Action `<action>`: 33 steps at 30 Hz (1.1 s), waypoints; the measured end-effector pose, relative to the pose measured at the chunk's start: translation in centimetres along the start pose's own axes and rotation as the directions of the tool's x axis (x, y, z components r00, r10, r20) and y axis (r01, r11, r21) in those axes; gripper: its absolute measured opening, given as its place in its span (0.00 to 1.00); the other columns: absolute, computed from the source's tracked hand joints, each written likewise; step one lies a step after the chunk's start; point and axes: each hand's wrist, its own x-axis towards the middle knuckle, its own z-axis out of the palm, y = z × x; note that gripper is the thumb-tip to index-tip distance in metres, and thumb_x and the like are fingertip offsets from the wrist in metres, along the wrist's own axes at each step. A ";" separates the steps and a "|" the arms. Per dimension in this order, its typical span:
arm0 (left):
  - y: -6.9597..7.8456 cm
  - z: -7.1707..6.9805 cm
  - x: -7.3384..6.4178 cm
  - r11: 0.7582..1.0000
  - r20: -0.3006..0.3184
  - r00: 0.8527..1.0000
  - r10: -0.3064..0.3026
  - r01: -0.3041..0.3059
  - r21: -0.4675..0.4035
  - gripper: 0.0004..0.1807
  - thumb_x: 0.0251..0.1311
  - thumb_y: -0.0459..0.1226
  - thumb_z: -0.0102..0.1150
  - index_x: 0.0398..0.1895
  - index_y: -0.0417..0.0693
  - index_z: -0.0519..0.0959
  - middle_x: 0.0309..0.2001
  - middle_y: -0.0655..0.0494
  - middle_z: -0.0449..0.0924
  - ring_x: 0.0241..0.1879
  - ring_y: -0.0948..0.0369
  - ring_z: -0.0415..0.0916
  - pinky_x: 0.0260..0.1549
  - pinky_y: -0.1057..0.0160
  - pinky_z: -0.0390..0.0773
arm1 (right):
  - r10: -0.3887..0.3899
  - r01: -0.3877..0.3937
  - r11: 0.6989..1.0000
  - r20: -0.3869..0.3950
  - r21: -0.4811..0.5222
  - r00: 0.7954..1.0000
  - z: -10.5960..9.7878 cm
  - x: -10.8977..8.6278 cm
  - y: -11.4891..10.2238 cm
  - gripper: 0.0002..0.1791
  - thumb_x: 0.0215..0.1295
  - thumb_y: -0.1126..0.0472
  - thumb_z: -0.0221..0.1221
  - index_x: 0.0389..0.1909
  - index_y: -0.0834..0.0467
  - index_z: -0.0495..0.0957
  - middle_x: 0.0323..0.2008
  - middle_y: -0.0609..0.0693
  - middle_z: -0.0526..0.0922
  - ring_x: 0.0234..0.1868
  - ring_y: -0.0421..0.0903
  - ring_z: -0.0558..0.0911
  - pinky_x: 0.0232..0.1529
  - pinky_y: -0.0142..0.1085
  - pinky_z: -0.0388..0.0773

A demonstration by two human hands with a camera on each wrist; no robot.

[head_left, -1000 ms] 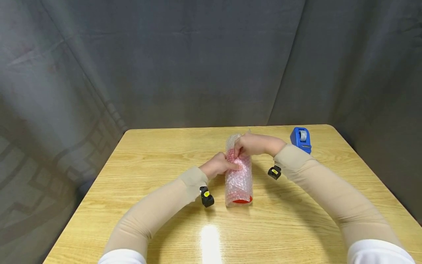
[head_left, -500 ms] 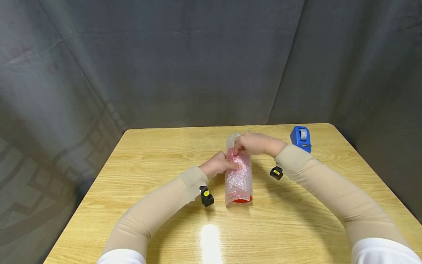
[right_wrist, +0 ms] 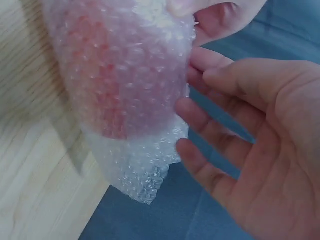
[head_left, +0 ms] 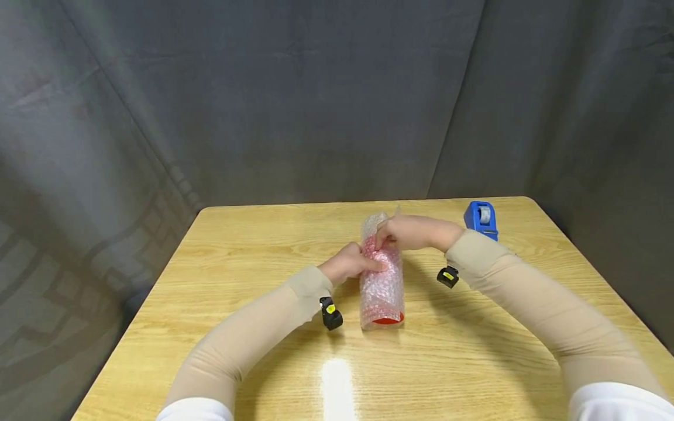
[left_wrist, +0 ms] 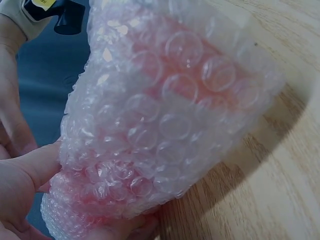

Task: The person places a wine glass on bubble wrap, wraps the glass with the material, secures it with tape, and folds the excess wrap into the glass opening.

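Observation:
A cylinder in clear bubble wrap, red showing through it, lies lengthwise on the table. Red shows bare at its near end. My left hand grips it from the left side, thumb laid across the top and the other fingers round the far side, partly hidden. Over the upper half of the roll bends my right hand, fingertips touching the wrap. In the right wrist view, its fingers are loosely bent beside the wrap's edge, thumb and forefinger close together. A loose flap of bubble wrap extends past the red part at the far end.
A blue tape dispenser with a roll of tape stands at the back right, beyond my right forearm. The wooden table ends at a grey curtain.
My right wrist has shifted slightly to the right, its fingertips staying at the wrap. The left hand and the bubble-wrapped cylinder have stayed in place.

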 end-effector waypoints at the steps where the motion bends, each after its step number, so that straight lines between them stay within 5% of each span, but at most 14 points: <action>1: 0.0 0.0 -0.1 1.000 0.006 1.000 0.008 -0.008 -0.005 0.19 0.54 0.34 0.68 0.47 0.35 0.75 0.40 0.47 0.80 0.36 0.60 0.76 0.35 0.67 0.79 | 0.013 -0.014 1.000 0.003 0.025 1.000 -0.1 -0.1 0.0 0.11 0.62 0.74 0.57 0.41 0.60 0.84 0.41 0.51 0.85 0.47 0.50 0.82 0.52 0.44 0.80; 8: 0.1 -0.1 -0.3 0.999 0.030 1.000 0.008 -0.007 -0.034 0.20 0.55 0.33 0.67 0.50 0.35 0.74 0.44 0.47 0.81 0.40 0.58 0.78 0.41 0.63 0.81 | 0.028 -0.028 1.000 -0.083 0.003 0.996 -0.3 -0.9 0.4 0.12 0.61 0.74 0.57 0.38 0.57 0.84 0.38 0.49 0.85 0.41 0.45 0.81 0.46 0.41 0.81; 15: 0.1 -0.1 -0.3 0.999 0.026 1.000 -0.007 0.008 -0.038 0.20 0.55 0.33 0.67 0.50 0.35 0.75 0.44 0.46 0.82 0.40 0.57 0.79 0.42 0.62 0.81 | -0.025 0.025 1.000 -0.042 -0.002 0.999 0.3 -1.4 0.5 0.11 0.59 0.75 0.59 0.37 0.59 0.84 0.40 0.50 0.85 0.42 0.46 0.82 0.47 0.41 0.81; 33: 0.0 -0.2 -0.3 1.000 0.029 0.999 -0.017 0.017 -0.008 0.22 0.56 0.35 0.67 0.53 0.36 0.74 0.47 0.46 0.81 0.44 0.56 0.79 0.47 0.59 0.81 | 0.020 -0.019 0.998 -0.010 0.062 1.000 0.6 -3.2 0.8 0.15 0.63 0.74 0.52 0.45 0.61 0.83 0.45 0.52 0.83 0.44 0.49 0.81 0.48 0.45 0.80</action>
